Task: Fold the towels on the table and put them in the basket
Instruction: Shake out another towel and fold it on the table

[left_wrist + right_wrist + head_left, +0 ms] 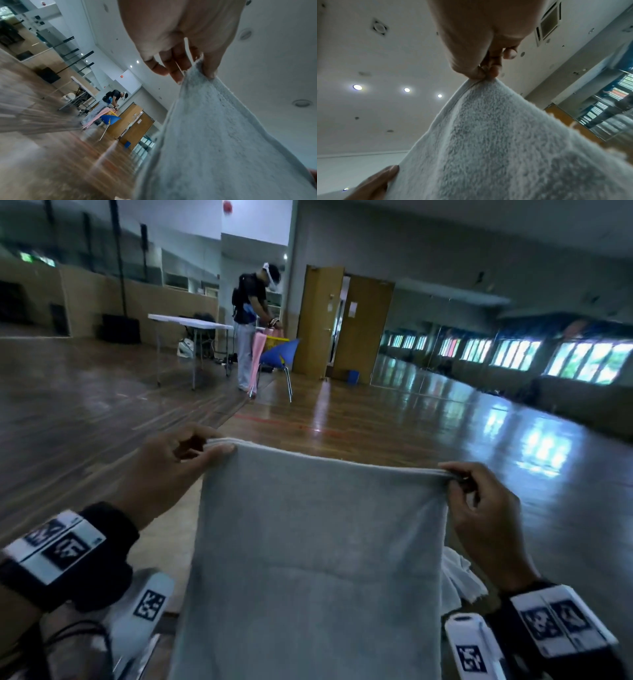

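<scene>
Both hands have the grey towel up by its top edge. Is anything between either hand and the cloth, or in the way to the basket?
Nothing lies between them: the left hand and right hand each pinch a top corner of the grey terry towel directly. No basket for these towels shows, so that path cannot be judged.

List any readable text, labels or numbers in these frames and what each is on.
No text reads clearly.
Left wristband: black-and-white coded marker squares, no words.
Right wristband: the same kind of markers, no words.
White devices below the wrists: one marker each, no words.
Paper notice on the wooden door: too small and blurred.
Grey towel, pinched by left hand and right hand: no label visible.
</scene>
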Available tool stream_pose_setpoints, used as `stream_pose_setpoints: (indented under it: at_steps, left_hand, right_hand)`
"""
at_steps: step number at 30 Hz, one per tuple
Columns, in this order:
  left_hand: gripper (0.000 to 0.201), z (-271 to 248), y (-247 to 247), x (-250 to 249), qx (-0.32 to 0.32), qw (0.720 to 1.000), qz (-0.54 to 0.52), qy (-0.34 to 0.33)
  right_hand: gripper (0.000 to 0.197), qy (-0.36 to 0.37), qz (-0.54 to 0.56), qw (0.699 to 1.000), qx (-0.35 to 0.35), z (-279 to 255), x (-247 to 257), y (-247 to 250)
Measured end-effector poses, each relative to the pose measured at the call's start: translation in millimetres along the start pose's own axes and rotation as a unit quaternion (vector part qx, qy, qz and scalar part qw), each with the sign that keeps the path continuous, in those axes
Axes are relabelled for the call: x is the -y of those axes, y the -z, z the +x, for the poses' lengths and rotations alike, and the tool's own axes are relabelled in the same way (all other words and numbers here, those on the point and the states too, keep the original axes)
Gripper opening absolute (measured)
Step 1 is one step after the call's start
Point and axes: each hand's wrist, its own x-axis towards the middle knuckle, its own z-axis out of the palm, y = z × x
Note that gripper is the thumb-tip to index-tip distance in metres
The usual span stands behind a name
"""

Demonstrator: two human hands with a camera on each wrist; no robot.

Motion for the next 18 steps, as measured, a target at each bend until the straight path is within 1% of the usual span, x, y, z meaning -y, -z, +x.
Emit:
stream_pose_setpoints:
  at_steps: [2, 3, 4, 6, 8, 9, 11, 13, 15, 18]
  left_hand:
    - [0.005, 12, 5, -10, -0.007, 1.000, 0.005, -0.016]
    - [0.006, 17, 7, -13, -0.010, 1.000, 0.010, -0.027]
    - [0.008, 19, 9, -15, -0.008, 0.999, 0.015, -0.039]
    - [0.013, 20, 11, -12, 0.015, 0.997, 0.037, -0.061]
    - [0.018, 14, 11, 0, 0.049, 0.995, 0.071, -0.056]
    - [0.020, 9, 10, 8, 0.062, 0.994, 0.083, -0.045]
    - [0.020, -2, 7, 25, 0.072, 0.993, 0.093, -0.014]
    - [0.017, -12, 4, 41, 0.069, 0.992, 0.108, 0.016]
    - [0.013, -18, 2, 56, 0.078, 0.988, 0.130, 0.026]
    - [0.017, -25, 0, 75, 0.120, 0.982, 0.145, 0.032]
  right_hand:
    - [0.025, -0.022, 0.024, 0.999, 0.006, 16, 7, 4]
    - [0.025, -0.029, 0.029, 0.999, 0.023, 21, 7, 5]
    - [0.025, -0.035, 0.035, 0.997, 0.052, 24, 5, 6]
    - [0.027, -0.064, 0.050, 0.986, 0.145, 25, -4, 6]
    - [0.022, -0.101, 0.057, 0.965, 0.234, 17, -15, 0]
    - [0.019, -0.114, 0.053, 0.958, 0.259, 10, -21, -5]
    - [0.016, -0.134, 0.042, 0.951, 0.277, -3, -35, -16]
    - [0.013, -0.154, 0.037, 0.948, 0.277, -14, -48, -26]
    - [0.010, -0.165, 0.028, 0.947, 0.273, -20, -58, -35]
    - [0.010, -0.154, 0.006, 0.949, 0.274, -25, -63, -47]
